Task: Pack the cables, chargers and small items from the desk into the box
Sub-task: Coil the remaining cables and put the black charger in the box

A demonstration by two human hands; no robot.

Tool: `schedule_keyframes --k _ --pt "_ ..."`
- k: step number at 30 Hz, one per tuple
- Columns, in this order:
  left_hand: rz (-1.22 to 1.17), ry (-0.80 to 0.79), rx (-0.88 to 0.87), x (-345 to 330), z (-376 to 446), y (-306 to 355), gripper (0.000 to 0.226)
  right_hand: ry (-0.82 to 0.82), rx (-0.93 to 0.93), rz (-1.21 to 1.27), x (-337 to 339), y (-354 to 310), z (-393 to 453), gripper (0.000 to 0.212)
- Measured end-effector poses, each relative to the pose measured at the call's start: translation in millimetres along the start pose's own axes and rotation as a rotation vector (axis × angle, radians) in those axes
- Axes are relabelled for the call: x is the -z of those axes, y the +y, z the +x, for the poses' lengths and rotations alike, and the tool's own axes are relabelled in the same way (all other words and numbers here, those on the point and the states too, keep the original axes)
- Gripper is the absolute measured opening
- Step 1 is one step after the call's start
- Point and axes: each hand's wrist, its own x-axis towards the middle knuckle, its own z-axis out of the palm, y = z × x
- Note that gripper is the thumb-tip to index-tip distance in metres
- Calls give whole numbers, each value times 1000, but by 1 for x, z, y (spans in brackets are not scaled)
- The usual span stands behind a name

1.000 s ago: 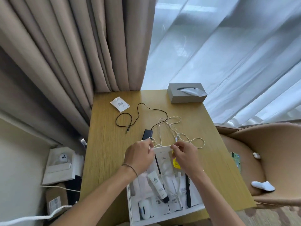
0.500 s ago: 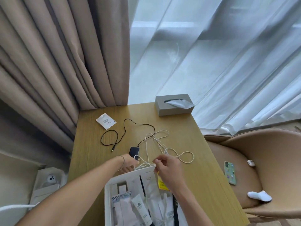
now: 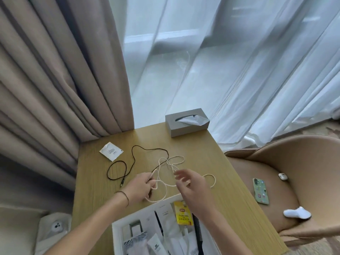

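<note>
A white cable point(image 3: 172, 160) lies in loose loops on the wooden desk point(image 3: 230, 184). My left hand point(image 3: 140, 186) is closed on a part of this cable and covers the black charger. My right hand point(image 3: 191, 184) hovers over the loops with fingers spread, holding nothing that I can see. A black cable point(image 3: 128, 162) curls to the left of the hands. A white sachet point(image 3: 111, 151) lies near the curtain. The white box point(image 3: 117, 236) at the desk's near edge holds tubes, packets, a comb and a yellow tea bag point(image 3: 183, 213).
A grey tissue box point(image 3: 186, 124) stands at the desk's far edge. Beige curtains hang at left, sheer ones behind. A tan chair point(image 3: 287, 162) at right holds a phone point(image 3: 260, 190), an earbud case point(image 3: 282, 176) and a white sock point(image 3: 297, 214).
The view has tilted up and the box has slid toward the bottom edge. My right hand has opened and lifted above the white cable. My left hand has closed around the cable.
</note>
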Motion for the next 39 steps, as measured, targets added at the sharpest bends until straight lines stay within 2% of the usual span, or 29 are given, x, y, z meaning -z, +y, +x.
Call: schedule_keyframes --k 3,5,9,12,14,15,18,20,23,27,31,35,37,39 --pt "-109 -2 -175 22 -30 28 41 -84 130 -43 5 -19 10 51" --pt "-228 1 -251 32 -46 43 45 -158 173 -1 5 -33 17 57" --pt "-511 46 -340 52 -72 60 37 -302 165 216 10 -58 31 41" --pt "-570 261 -381 63 -88 67 32 -346 189 282 11 -72 36 30" --pt "-646 389 -400 69 -95 70 35 -361 193 313 6 -81 35 32" --pt "-747 393 -415 71 -99 72 34 -371 201 341 2 -86 34 34" --pt "-1089 252 -497 82 -112 84 37 -447 199 551 -9 -101 30 38" --pt "-1185 275 -519 89 -119 91 38 -492 140 656 -14 -112 27 37" --pt "-1315 333 -506 93 -123 94 39 -533 63 612 -20 -118 19 31" --pt "-1605 299 -477 102 -128 96 27 -620 22 636 -25 -117 9 50" --pt "-1577 473 -385 112 -125 90 24 -635 16 651 -20 -105 3 45" --pt "-1472 633 -295 130 -126 63 26 -657 117 496 6 -85 4 33" --pt "-1241 828 -230 135 -122 47 26 -631 150 388 23 -76 8 32" --pt "-856 1059 -158 135 -118 33 22 -585 155 343 40 -70 12 31"
